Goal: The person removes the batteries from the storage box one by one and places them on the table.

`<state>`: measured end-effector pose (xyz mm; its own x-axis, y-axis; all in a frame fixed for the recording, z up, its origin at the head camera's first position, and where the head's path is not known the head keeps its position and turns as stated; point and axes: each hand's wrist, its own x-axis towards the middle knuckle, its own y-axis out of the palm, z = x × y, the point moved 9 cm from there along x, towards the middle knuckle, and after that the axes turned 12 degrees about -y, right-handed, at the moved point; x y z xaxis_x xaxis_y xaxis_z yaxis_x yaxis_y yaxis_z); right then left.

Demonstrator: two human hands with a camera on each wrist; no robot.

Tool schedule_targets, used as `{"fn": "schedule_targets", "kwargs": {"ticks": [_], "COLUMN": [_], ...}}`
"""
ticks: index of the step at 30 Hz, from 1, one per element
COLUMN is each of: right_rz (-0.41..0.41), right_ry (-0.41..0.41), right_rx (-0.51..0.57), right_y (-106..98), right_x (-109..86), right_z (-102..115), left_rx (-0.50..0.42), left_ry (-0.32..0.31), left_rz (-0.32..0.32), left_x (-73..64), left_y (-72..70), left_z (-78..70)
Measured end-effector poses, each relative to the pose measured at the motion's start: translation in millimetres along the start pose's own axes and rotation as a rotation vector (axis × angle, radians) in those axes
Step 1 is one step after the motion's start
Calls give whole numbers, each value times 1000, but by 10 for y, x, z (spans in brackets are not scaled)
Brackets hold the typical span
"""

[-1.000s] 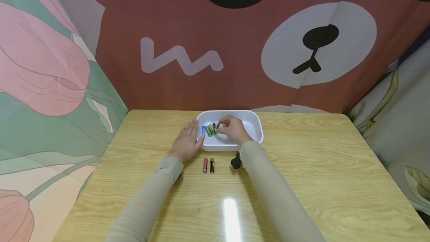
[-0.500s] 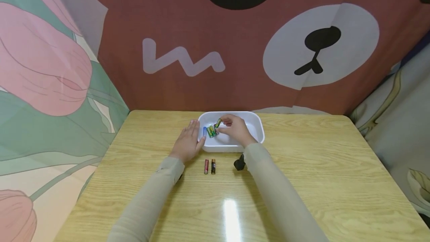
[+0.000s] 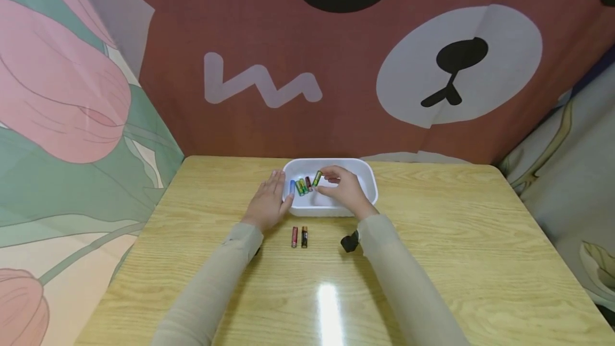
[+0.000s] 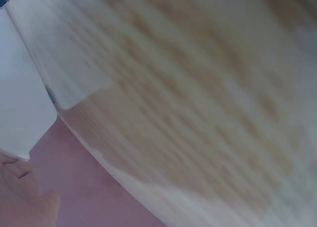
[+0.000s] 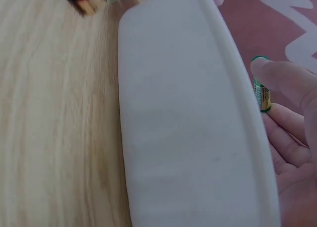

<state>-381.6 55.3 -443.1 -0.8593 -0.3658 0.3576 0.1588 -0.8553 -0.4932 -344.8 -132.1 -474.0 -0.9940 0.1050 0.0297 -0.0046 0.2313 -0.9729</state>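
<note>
A white tray (image 3: 336,210) stands at the far side of the table. My left hand (image 3: 266,204) lies with straight fingers against its left side, the thumb at the rim. Inside, a blue battery (image 3: 292,187) lies nearest that thumb, then two green batteries (image 3: 301,187) side by side and a dark red battery (image 3: 309,183). My right hand (image 3: 347,190) pinches another green battery (image 3: 317,178) between thumb and fingers over the tray. In the right wrist view this green battery (image 5: 262,92) shows beyond the tray's wall (image 5: 188,113).
In front of the tray, a red battery (image 3: 294,237) and a black battery (image 3: 304,237) with a copper-coloured end lie on the wooden table (image 3: 432,260). A patterned cloth (image 3: 269,127) hangs right behind the table's back edge. A dark wrist camera (image 3: 350,241) sits under the right sleeve.
My right hand has drawn slightly to the right with the green battery, uncovering the dark red one. The left hand has stayed at the tray's side.
</note>
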Motion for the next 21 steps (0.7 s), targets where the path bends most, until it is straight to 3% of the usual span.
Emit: {"fn": "schedule_targets", "kwargs": {"ticks": [21], "right_rz": [-27], "right_ry": [13], "right_rx": [84], "right_y": [7], "right_x": [-402], "right_z": [307], "left_rx": [-12], "left_ry": [-1], "left_rz": [0], "left_x": [4], "left_y": [13], "left_z": [4]}}
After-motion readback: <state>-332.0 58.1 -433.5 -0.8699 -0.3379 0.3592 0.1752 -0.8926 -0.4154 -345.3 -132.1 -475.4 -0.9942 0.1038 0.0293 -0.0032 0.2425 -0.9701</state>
